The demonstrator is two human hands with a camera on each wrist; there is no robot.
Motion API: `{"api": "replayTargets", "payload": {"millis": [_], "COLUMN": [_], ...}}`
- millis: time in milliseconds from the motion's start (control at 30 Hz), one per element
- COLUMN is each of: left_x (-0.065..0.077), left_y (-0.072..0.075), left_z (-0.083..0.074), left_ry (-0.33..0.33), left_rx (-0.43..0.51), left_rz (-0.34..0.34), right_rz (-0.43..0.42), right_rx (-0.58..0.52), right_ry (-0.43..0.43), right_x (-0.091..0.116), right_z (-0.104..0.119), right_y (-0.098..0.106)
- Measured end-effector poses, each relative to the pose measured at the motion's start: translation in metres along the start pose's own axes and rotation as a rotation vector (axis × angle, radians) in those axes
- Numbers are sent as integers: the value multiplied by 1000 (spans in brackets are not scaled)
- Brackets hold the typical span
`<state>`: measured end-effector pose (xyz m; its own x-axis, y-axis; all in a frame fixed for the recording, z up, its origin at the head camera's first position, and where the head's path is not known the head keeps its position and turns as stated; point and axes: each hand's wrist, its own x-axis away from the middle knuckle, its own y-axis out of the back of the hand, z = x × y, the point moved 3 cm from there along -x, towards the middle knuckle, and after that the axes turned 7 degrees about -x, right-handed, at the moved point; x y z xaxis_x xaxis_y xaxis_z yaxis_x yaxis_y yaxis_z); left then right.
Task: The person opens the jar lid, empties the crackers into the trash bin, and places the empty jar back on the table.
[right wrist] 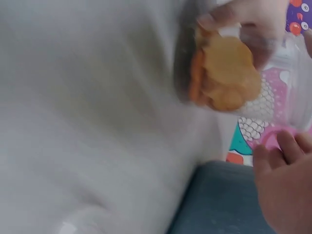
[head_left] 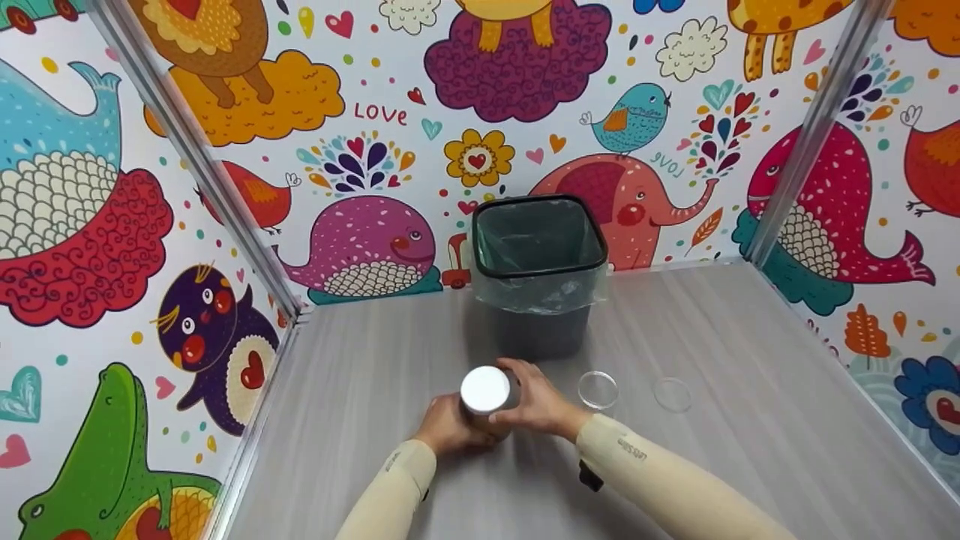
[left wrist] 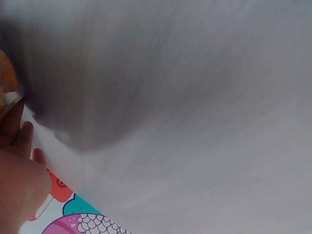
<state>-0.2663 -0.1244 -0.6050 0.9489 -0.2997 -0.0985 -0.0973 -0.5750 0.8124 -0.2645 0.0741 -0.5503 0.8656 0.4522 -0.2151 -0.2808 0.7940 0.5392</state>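
1. "LetsSlim" appears in dark letters on the cream right sleeve (head_left: 660, 466); the small print on the left sleeve (head_left: 397, 487) cannot be made out.
2. On the patterned wall (head_left: 431, 180), "LOVE" stands in red capitals (head_left: 380, 114), and a paler teal "LOVE" (head_left: 667, 163) appears reversed beside the elephant's trunk.
3. The clear jar (right wrist: 265, 95) stands on the grey table (head_left: 375, 360), in front of the bin, with orange-tan pieces (right wrist: 226, 73) in its lower part.
4. The left hand (head_left: 448, 429) grasps the jar's side.
5. The right hand (head_left: 540, 401) has thumb and fingers curved about the white lid (head_left: 484, 388) at the jar's top.
6. The dark bin (head_left: 536, 326) wears a translucent liner (head_left: 536, 292) folded over beneath its black rim.
7. Two clear rings, one nearer the right wrist (head_left: 598, 390) and one farther right (head_left: 672, 394), lie flat on the table.
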Motion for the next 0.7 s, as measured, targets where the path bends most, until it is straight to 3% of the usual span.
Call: {"api": "replayTargets", "payload": {"millis": [233,400,700], "left_x": [3,-1,0], "left_y": [-1,-2,-2], "left_z": [0,-1,1], "left_ry": [9,-3,-4], "left_rx": [15,-9,2], "left_rz": [-8,-4,-7], "right_rz": [-142,-172,42], "right_rx": [-56,-24,-74], "right_ry": [-13,-14,-4], "right_x": [11,8,-5], "right_z": [-6,-5,-3], "right_y": [-17,-16,1]}}
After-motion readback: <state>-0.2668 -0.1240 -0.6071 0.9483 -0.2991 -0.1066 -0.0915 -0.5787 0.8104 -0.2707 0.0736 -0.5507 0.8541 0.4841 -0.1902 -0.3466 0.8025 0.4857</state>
